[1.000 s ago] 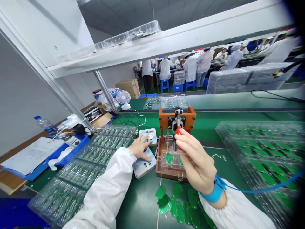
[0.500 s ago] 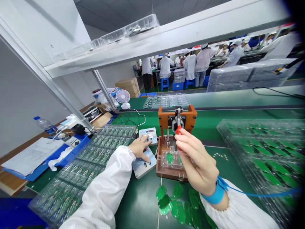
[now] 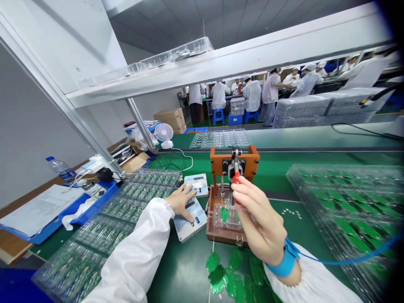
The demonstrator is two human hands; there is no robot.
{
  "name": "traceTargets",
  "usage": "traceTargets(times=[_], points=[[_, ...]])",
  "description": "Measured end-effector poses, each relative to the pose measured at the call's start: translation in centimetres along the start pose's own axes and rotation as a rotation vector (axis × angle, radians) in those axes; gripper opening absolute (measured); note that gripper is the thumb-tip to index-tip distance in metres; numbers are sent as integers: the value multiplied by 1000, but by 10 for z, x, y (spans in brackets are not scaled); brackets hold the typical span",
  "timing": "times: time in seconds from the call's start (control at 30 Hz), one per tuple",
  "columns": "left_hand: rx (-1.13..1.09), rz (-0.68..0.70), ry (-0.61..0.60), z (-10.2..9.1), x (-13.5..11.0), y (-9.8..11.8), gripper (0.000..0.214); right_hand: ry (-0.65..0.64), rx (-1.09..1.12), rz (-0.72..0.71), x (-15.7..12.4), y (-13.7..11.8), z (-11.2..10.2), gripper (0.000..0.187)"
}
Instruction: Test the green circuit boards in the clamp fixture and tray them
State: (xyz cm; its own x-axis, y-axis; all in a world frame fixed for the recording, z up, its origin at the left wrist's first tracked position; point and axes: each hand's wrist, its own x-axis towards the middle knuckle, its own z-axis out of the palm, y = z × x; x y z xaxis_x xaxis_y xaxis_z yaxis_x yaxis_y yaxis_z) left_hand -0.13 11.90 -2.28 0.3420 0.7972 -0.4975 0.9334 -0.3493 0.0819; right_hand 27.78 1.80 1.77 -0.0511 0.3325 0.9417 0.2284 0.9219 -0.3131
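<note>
My right hand (image 3: 261, 219), with a blue wrist strap (image 3: 284, 259), is closed round the red handle (image 3: 236, 182) of a toggle clamp. That clamp is mounted on an orange-framed test fixture (image 3: 252, 162) with a brown base. Inside the fixture sits a small green circuit board (image 3: 224, 214) under a clear plate; part of it is hidden by my right hand. My left hand (image 3: 181, 202) lies with fingers spread over two pale blue meter boxes, the nearer box (image 3: 189, 225) and the farther box (image 3: 200, 185). Several loose green boards (image 3: 217, 277) lie in front of the fixture.
Clear trays of boards (image 3: 126, 214) extend along the left. Stacked trays with green boards (image 3: 350, 202) stand at the right. A white fan (image 3: 164, 134) is at the back, under an overhead shelf (image 3: 176, 69). Small white pieces (image 3: 292, 213) lie right of the fixture. People work in the background.
The view has tilted up slightly, so the bench sits lower. The lit digits on the meter boxes now look dark. Both hands keep nearly the same places, the right still on the red handle.
</note>
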Motion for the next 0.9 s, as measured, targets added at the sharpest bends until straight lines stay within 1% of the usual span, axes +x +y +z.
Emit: traceTargets(times=[0.23, 0.43, 0.63, 0.73, 0.77, 0.83, 0.87, 0.9], points=[[22, -22, -17, -1, 3, -3, 144, 22, -11, 4, 1, -1, 3, 63], [71, -35, -43, -6, -1, 3, 144, 26, -31, 12, 0, 0, 3, 62], [90, -42, -52, -5, 4, 6, 144, 25, -16, 8, -1, 0, 4, 64], [75, -44, -29, -14, -4, 9, 142, 19, -17, 6, -1, -1, 3, 65], [68, -44, -1, -19, -12, 13, 138, 15, -18, 6, -1, -1, 3, 65], [50, -69, 98, -30, -35, 28, 117, 11, -19, 5, -1, -1, 2, 65], [42, -76, 168, -33, -48, 41, 98, 11, -19, 4, -1, -1, 2, 65], [34, -113, 228, -33, -62, 57, 74, 12, -19, 3, -1, -2, 1, 65]])
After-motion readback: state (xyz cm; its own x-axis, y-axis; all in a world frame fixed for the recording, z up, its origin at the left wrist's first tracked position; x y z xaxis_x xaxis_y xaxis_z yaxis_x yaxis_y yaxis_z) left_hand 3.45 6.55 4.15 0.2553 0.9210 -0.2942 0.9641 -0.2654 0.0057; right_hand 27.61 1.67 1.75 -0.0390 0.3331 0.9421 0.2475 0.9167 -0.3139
